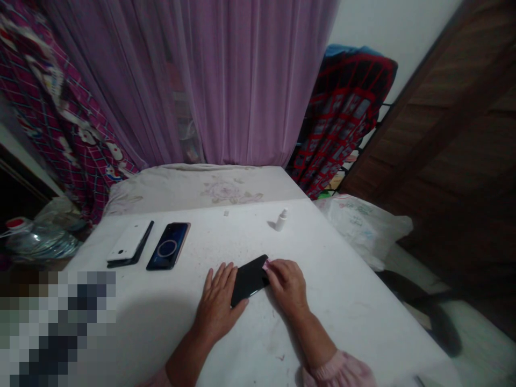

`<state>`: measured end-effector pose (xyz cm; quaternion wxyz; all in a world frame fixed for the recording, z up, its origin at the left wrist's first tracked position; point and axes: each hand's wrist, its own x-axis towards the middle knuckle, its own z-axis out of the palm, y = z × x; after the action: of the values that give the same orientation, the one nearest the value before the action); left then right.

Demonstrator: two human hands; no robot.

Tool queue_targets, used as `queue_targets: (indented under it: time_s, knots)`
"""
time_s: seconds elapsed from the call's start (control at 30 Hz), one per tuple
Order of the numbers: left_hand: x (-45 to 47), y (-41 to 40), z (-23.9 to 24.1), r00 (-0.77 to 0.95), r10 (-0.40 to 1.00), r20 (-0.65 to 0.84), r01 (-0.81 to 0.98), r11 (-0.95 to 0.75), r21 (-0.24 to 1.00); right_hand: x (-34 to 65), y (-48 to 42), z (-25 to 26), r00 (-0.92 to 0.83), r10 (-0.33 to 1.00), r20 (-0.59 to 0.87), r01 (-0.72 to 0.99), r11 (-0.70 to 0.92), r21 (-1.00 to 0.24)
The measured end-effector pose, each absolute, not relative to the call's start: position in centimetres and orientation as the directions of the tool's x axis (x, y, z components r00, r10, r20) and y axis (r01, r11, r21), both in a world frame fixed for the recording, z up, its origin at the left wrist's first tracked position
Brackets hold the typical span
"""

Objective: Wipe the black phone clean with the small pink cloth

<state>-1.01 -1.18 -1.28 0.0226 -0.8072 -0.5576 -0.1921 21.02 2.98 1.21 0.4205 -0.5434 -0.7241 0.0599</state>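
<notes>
A black smartphone (250, 279) lies flat on the white table. My left hand (217, 298) holds its left end, with the fingers along the far side and the thumb at the near edge. At the other end, my right hand (288, 285) pinches a small pink cloth (266, 264) against the phone's far right corner. Most of the cloth is hidden by the fingers. Beyond my right hand stands a small white spray bottle (281, 221), upright and apart from both hands.
To the left lie stacked phones, a white one (128, 241) on top of a dark one. Beside them is a dark blue phone (167, 247) over another phone. A floral cloth (226, 188) covers the table's far end, before purple curtains (258, 80). A plastic bag (360, 228) is beyond the right edge.
</notes>
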Motion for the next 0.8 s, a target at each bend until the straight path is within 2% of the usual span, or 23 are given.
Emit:
queue_targets:
  time_s: [0.1,0.23,0.4,0.5,0.63,0.8]
  knots:
    - [-1.0,-1.2,-1.4,0.299,0.889,0.346,0.91,-0.375,0.179,21.2,3.1,0.7,-0.051,0.827,0.56,0.779,0.384,-0.496]
    - [-0.9,-1.1,-1.7,0.268,0.893,0.361,0.915,-0.353,0.194,21.2,3.4,0.2,-0.148,0.85,0.505,0.816,0.394,-0.424]
    - [-1.0,-1.0,-1.7,0.268,0.904,0.334,0.913,-0.349,0.213,20.7,5.1,0.4,-0.049,0.887,0.459,0.805,0.307,-0.508]
    - [-1.0,-1.0,-1.5,0.28,0.906,0.316,0.908,-0.357,0.22,20.1,6.1,0.6,-0.033,0.892,0.451,0.815,0.285,-0.504]
    - [-0.9,-1.0,-1.4,0.27,0.909,0.317,0.906,-0.351,0.237,18.9,5.7,0.6,-0.11,0.871,0.479,0.82,0.352,-0.451]
    - [-0.8,-1.0,-1.4,0.268,0.912,0.311,0.905,-0.349,0.243,17.4,4.2,0.5,-0.255,0.835,0.487,0.742,0.492,-0.455]
